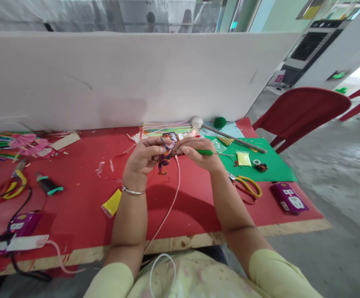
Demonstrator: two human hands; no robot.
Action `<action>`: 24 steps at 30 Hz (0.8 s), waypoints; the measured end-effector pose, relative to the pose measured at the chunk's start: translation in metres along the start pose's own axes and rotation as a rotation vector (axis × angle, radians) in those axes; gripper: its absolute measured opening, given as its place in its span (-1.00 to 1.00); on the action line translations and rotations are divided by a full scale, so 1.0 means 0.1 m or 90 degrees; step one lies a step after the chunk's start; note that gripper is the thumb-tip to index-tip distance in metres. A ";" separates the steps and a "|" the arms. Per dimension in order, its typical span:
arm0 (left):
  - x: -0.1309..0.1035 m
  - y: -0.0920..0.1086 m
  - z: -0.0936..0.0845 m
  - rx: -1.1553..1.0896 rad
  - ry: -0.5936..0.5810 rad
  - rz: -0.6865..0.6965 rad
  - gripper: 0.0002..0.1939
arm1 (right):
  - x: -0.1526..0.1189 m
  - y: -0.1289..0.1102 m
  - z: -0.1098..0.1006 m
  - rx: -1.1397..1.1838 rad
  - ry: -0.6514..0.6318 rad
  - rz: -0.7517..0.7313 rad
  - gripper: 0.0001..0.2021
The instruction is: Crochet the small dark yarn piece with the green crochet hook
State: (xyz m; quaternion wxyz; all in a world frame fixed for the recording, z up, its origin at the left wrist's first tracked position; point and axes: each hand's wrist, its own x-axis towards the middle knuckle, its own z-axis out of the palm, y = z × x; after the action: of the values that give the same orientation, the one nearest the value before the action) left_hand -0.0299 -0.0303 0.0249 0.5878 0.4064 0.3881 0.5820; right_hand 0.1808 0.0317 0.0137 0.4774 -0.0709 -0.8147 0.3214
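My left hand (pixel 145 154) pinches a small piece of multicoloured crochet (pixel 164 161), dark purple with orange, which hangs below the fingertips. Between the fingers of my right hand (pixel 200 152) lies a crochet hook with a green handle (pixel 205 152); its thin metal shaft points left to the piece. Both hands are raised close together above the red table, fingertips nearly meeting. Just behind them a phone (pixel 171 137) is partly hidden by the fingers, with a pale cable (pixel 177 178) running from it towards my body.
Scissors (pixel 248 188) and a purple box (pixel 289 198) lie at right, by a green mat (pixel 279 165). Leftward are more scissors (pixel 16 182), a black-and-teal cutter (pixel 49 184), a yellow packet (pixel 112 203) and a power bank (pixel 27 243). A white panel (pixel 120 78) stands behind; a red chair (pixel 304 111) is right.
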 end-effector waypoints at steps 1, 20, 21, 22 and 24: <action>0.00 0.00 0.01 -0.001 -0.004 0.000 -0.71 | 0.00 0.01 0.00 0.010 0.005 0.000 -0.74; 0.00 -0.02 0.05 -0.014 -0.006 0.032 -0.73 | 0.04 0.04 0.11 0.084 0.057 0.048 -0.58; 0.00 -0.03 0.06 -0.016 -0.004 0.050 -0.71 | 0.04 0.05 0.14 0.082 0.079 0.054 -0.56; 0.00 -0.03 0.08 -0.015 0.003 0.072 -0.69 | 0.04 0.06 0.18 0.074 0.101 0.060 -0.54; 0.00 -0.06 0.12 0.010 0.033 0.122 -0.66 | 0.05 0.09 0.26 0.050 0.137 0.068 -0.50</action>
State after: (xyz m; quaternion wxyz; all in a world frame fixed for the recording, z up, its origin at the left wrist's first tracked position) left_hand -0.0167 -0.0303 0.0236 0.5159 0.4309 0.3672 0.6429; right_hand 0.1555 0.0288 0.0034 0.5465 -0.1292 -0.7408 0.3684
